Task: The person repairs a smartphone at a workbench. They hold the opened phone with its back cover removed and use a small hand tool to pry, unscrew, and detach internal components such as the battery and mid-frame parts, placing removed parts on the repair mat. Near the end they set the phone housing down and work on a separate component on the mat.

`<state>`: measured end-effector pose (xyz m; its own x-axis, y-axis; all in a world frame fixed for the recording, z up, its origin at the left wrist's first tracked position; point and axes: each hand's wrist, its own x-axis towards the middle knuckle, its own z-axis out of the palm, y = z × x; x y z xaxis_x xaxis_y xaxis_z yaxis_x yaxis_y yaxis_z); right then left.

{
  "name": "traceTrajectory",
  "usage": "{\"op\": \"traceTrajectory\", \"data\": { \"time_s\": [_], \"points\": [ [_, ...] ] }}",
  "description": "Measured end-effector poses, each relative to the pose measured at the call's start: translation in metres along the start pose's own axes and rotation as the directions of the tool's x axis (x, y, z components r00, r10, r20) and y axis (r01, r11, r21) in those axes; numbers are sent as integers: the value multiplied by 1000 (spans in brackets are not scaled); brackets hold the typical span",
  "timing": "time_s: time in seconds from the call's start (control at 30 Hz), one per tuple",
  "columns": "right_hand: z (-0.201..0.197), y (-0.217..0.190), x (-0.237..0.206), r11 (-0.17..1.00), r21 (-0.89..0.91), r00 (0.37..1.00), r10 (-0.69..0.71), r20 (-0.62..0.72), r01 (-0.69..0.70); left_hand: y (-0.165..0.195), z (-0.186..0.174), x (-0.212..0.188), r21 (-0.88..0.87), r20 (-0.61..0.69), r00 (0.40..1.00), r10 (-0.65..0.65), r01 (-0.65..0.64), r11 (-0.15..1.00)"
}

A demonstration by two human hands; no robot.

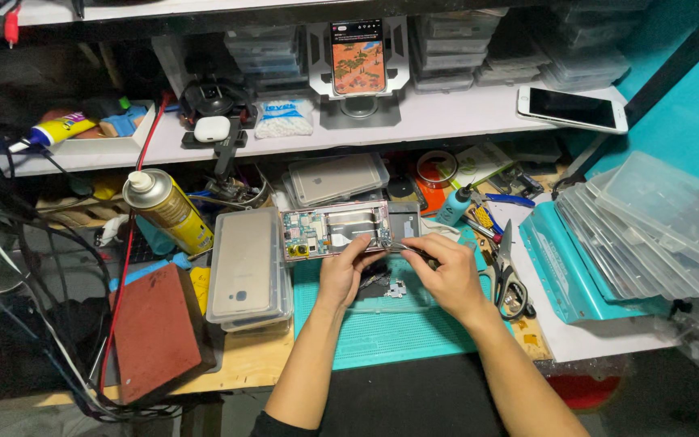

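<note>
Left hand (344,271) fingers pinched on opened phone (335,230) edge; right hand (446,271) fingers closed around tweezers (404,246).

Two hands (349,271) (446,275), one opened phone (335,230), one spray can (167,209), one pair of scissors (510,279).

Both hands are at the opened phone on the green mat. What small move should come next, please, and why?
Probably a small, steady lift with the thin tool at the board's right end. The opened phone shows its bare circuit board, the left hand steadies its lower edge, and the right hand pinches the tool, whose tip seems to rest there. Small loose parts already lie on the green mat.
</note>
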<state>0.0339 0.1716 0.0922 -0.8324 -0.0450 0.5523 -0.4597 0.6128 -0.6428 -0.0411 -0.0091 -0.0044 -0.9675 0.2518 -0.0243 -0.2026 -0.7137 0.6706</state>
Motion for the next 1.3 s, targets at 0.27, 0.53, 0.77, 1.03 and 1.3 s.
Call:
{"op": "traceTrajectory", "data": {
  "time_s": [0.27, 0.53, 0.77, 1.03, 1.3],
  "points": [
    [3, -1, 0, 998, -2, 998, 59, 27, -59, -1, -1, -1, 22, -21, 1000, -14, 14, 1000],
    [5, -2, 0, 999, -50, 1000, 16, 13, -15, 0, 7, -6, 61, -68, 996, 56, -52, 997],
    [12, 0, -2, 985, -126, 992, -121, -46, 114, -2, 7, -6, 53, -108, 989, 99, -94, 994],
    [23, -14, -7, 923, -317, 961, -260, -97, 218, -11, 4, -3, 39, -142, 981, 131, -127, 991],
    [27, -17, -7, 920, -316, 949, -285, -134, 232, -7, 5, -4, 51, -145, 973, 179, -173, 984]
  ]
}}
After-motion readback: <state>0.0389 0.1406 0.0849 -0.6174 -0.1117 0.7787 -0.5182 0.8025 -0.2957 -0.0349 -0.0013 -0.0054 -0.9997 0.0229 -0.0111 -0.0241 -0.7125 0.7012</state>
